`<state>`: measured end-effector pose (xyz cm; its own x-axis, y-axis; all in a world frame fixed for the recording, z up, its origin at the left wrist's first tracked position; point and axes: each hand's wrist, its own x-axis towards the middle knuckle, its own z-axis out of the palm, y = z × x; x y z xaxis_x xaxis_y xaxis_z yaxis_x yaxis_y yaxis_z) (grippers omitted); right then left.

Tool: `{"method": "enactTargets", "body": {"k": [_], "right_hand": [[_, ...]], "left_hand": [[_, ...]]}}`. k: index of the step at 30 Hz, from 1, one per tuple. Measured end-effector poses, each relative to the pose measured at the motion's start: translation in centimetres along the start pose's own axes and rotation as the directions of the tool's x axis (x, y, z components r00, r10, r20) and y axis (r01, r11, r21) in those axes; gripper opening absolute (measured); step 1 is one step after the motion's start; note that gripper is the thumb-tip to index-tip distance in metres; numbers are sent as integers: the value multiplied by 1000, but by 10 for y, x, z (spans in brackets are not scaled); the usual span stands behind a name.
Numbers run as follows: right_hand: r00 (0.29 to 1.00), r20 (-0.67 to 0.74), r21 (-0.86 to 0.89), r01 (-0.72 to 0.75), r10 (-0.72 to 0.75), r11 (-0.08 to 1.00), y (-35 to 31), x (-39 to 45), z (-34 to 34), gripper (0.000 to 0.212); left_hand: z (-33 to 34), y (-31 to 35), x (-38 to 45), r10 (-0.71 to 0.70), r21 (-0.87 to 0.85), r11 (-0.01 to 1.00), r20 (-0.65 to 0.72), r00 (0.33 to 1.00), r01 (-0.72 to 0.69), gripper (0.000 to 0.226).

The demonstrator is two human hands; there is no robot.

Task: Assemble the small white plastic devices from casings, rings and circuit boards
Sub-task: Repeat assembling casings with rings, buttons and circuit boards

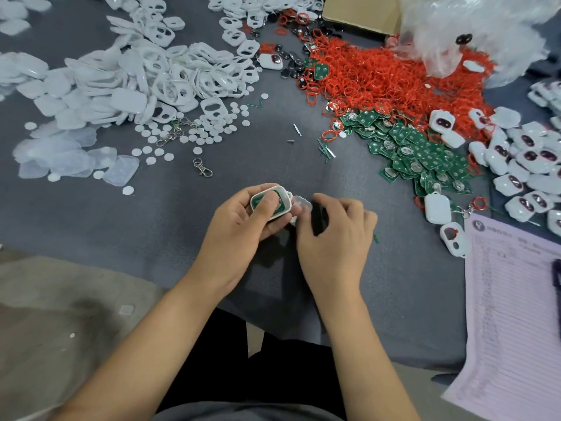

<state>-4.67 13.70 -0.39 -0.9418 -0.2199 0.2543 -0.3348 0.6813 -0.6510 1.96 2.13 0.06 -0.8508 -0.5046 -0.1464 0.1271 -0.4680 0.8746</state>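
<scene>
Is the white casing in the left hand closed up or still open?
Open: the casing in the left hand shows a green circuit board inside, thumb on it.

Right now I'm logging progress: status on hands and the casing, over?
Left hand grips white casing, thumb pressing green circuit board inside. Right hand pinches translucent cover beside it. Nothing in the way.

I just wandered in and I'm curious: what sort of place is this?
Probably a small hand-assembly workshop. Loose parts lie in bulk piles: white casings, red rings, green circuit boards. The left hand holds an open casing with a board inside.
</scene>
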Motion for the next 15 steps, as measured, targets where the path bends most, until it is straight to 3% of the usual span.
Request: {"method": "enactTargets", "body": {"k": [3,6,9,15], "right_hand": [[998,55,-9,9,-8,1000,0,1,-3,27],[998,23,253,-60,56,966,1,3,-7,13],[992,-21,501,-99,127,860,2,3,-12,22],[988,-13,625,-110,152,773,3,4,-15,28]], "left_hand": [[0,-1,2,-11,-3,1000,-22,1000,11,24],[0,0,4,-51,-61,997,-50,997,48,28],[0,0,6,-68,-92,994,-35,997,64,33],[-3,-3,2,-20,6,1000,37,999,20,21]]}}
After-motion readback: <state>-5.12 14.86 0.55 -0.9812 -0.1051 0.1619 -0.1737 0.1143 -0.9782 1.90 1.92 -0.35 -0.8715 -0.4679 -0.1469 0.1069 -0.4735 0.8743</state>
